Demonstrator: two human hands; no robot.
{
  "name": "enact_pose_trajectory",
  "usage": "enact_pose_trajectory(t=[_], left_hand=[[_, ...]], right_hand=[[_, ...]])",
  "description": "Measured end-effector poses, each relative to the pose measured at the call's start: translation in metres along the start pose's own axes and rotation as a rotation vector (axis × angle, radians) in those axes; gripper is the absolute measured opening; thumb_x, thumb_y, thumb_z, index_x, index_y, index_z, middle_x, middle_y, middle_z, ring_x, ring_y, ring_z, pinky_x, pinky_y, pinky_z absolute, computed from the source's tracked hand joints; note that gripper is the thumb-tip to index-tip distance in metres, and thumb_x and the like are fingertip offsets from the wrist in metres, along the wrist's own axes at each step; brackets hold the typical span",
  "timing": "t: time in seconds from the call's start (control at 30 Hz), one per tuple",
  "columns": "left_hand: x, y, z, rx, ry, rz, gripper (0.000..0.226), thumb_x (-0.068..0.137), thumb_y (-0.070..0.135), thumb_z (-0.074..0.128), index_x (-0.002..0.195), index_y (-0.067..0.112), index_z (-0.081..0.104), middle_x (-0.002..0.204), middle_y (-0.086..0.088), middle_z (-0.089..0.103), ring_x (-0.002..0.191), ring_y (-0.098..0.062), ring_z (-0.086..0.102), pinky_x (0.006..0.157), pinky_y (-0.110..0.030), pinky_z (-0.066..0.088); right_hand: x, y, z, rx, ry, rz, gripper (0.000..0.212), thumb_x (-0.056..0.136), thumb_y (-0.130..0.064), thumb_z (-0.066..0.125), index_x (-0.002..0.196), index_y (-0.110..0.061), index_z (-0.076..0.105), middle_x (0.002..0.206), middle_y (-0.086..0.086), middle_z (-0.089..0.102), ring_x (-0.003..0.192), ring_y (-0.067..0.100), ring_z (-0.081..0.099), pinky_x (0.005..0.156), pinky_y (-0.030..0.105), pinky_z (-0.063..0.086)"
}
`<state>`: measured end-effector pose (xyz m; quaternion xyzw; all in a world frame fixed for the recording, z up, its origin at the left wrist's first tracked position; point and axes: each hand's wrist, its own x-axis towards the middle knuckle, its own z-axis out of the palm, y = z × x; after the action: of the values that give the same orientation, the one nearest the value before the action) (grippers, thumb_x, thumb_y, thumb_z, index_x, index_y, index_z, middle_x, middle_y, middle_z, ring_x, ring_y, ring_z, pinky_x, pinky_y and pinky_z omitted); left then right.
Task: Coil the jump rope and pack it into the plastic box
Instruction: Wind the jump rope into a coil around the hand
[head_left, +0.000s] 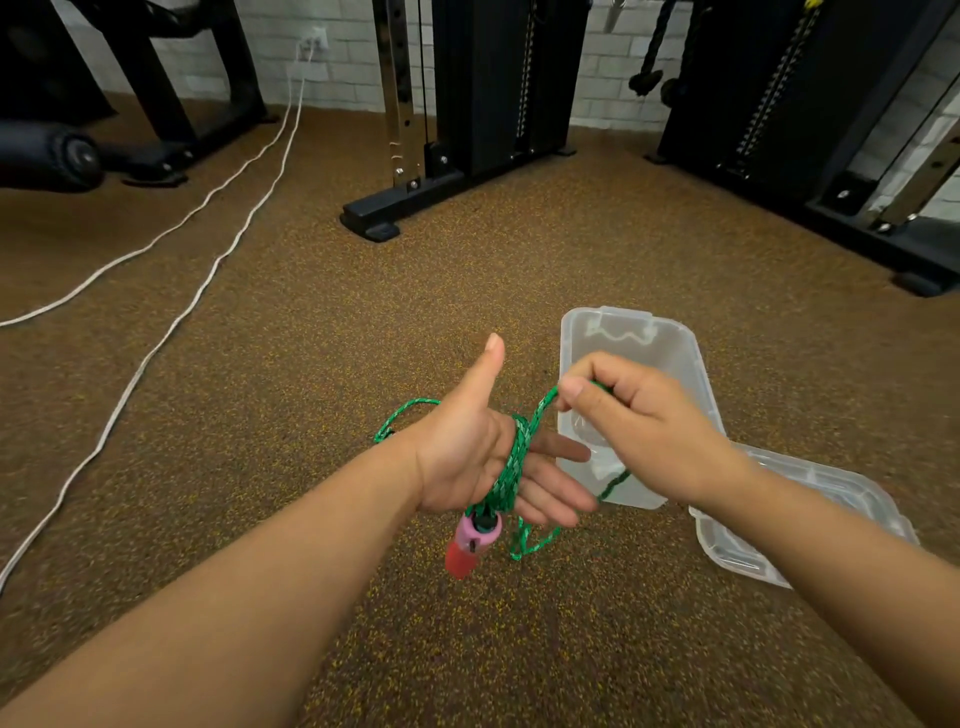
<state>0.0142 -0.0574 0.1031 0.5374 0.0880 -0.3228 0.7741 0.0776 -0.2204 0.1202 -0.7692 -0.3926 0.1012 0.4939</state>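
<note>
My left hand (470, 452) is held flat, palm up, thumb raised, with several turns of the green braided jump rope (511, 465) wound across its palm. A pink and red handle (470, 543) hangs below that hand. My right hand (634, 421) pinches the rope's free strand just right of the coil, above the clear plastic box (670, 348) that stands open on the floor. Loose rope loops hang to the left and beneath my left hand.
The box's clear lid (831, 499) lies on the floor right of the box, partly under my right forearm. Two white cables (171, 317) run across the speckled brown floor at left. Black gym machine bases (384, 218) stand behind.
</note>
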Motion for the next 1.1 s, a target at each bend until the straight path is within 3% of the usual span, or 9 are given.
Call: enact_pose_trajectory(t=[0.17, 0.33, 0.4, 0.5, 0.6, 0.67, 0.87, 0.97, 1.1], left_hand=[[-0.001, 0.001, -0.003, 0.095, -0.182, -0.086, 0.12, 0.067, 0.089, 0.003, 0.123, -0.003, 0.057, 0.085, -0.018, 0.073, 0.073, -0.026, 0.071, 0.073, -0.032, 0.051], [-0.008, 0.0, 0.001, 0.122, -0.25, -0.039, 0.053, 0.088, 0.048, 0.039, 0.113, 0.01, 0.066, 0.08, -0.006, 0.076, 0.067, -0.016, 0.073, 0.066, -0.025, 0.055], [-0.01, 0.0, 0.002, 0.06, -0.23, 0.017, 0.042, 0.089, 0.035, 0.04, 0.105, 0.013, 0.073, 0.076, -0.005, 0.076, 0.063, -0.014, 0.072, 0.06, -0.022, 0.056], [-0.01, 0.003, 0.002, -0.077, -0.154, 0.129, 0.043, 0.087, 0.031, 0.039, 0.098, 0.012, 0.076, 0.07, -0.005, 0.075, 0.057, -0.013, 0.071, 0.056, -0.022, 0.057], [-0.008, 0.007, -0.001, -0.213, -0.025, 0.256, 0.042, 0.09, 0.031, 0.04, 0.106, 0.009, 0.072, 0.076, -0.005, 0.076, 0.059, -0.013, 0.071, 0.058, -0.024, 0.058], [-0.006, 0.009, -0.002, -0.254, 0.072, 0.334, 0.042, 0.097, 0.031, 0.035, 0.118, 0.007, 0.062, 0.086, -0.006, 0.077, 0.066, -0.013, 0.073, 0.062, -0.023, 0.059], [-0.004, 0.01, -0.006, -0.34, 0.212, 0.371, 0.06, 0.099, 0.047, 0.024, 0.137, 0.005, 0.044, 0.103, -0.012, 0.073, 0.088, -0.021, 0.072, 0.081, -0.03, 0.055], [-0.002, 0.011, -0.009, -0.358, 0.229, 0.325, 0.078, 0.093, 0.062, 0.017, 0.142, 0.004, 0.036, 0.11, -0.018, 0.07, 0.099, -0.027, 0.069, 0.093, -0.036, 0.049], [0.002, 0.01, -0.01, -0.328, 0.232, 0.265, 0.098, 0.083, 0.077, 0.012, 0.146, 0.004, 0.029, 0.116, -0.022, 0.067, 0.106, -0.031, 0.066, 0.093, -0.038, 0.049]], right_hand=[[0.01, 0.02, -0.002, -0.028, 0.041, 0.073, 0.024, 0.094, -0.033, 0.049, 0.074, -0.024, 0.058, 0.047, -0.018, 0.046, 0.044, -0.002, 0.04, 0.047, 0.011, 0.03], [0.01, 0.034, 0.008, 0.055, 0.062, 0.152, 0.026, 0.094, -0.033, 0.049, 0.072, -0.022, 0.056, 0.042, -0.019, 0.044, 0.044, -0.002, 0.041, 0.047, 0.012, 0.033], [0.006, 0.042, 0.017, 0.13, 0.054, 0.192, 0.031, 0.092, -0.041, 0.052, 0.072, -0.017, 0.056, 0.051, -0.016, 0.05, 0.053, -0.002, 0.044, 0.057, 0.022, 0.038], [-0.006, 0.055, 0.033, 0.237, 0.001, 0.257, 0.056, 0.079, -0.065, 0.054, 0.089, -0.011, 0.062, 0.079, 0.008, 0.061, 0.074, 0.023, 0.051, 0.071, 0.046, 0.043], [-0.025, 0.061, 0.044, 0.143, -0.023, 0.302, 0.036, 0.093, -0.048, 0.045, 0.081, -0.017, 0.061, 0.061, -0.003, 0.051, 0.054, 0.012, 0.044, 0.05, 0.022, 0.038], [-0.038, 0.063, 0.05, 0.067, -0.051, 0.309, 0.032, 0.097, -0.036, 0.041, 0.078, -0.019, 0.06, 0.049, -0.011, 0.041, 0.044, 0.004, 0.033, 0.044, 0.018, 0.028], [-0.061, 0.044, 0.056, -0.127, -0.177, 0.19, 0.029, 0.098, -0.041, 0.038, 0.081, -0.028, 0.058, 0.053, -0.009, 0.046, 0.051, 0.002, 0.042, 0.053, 0.023, 0.032], [-0.063, 0.024, 0.055, -0.224, -0.229, 0.072, 0.026, 0.095, -0.046, 0.035, 0.083, -0.036, 0.056, 0.063, -0.02, 0.054, 0.061, -0.001, 0.05, 0.057, 0.017, 0.035], [-0.059, -0.001, 0.047, -0.195, -0.238, -0.023, 0.022, 0.096, -0.041, 0.04, 0.084, -0.032, 0.058, 0.066, -0.03, 0.055, 0.064, -0.006, 0.052, 0.059, 0.011, 0.035]])
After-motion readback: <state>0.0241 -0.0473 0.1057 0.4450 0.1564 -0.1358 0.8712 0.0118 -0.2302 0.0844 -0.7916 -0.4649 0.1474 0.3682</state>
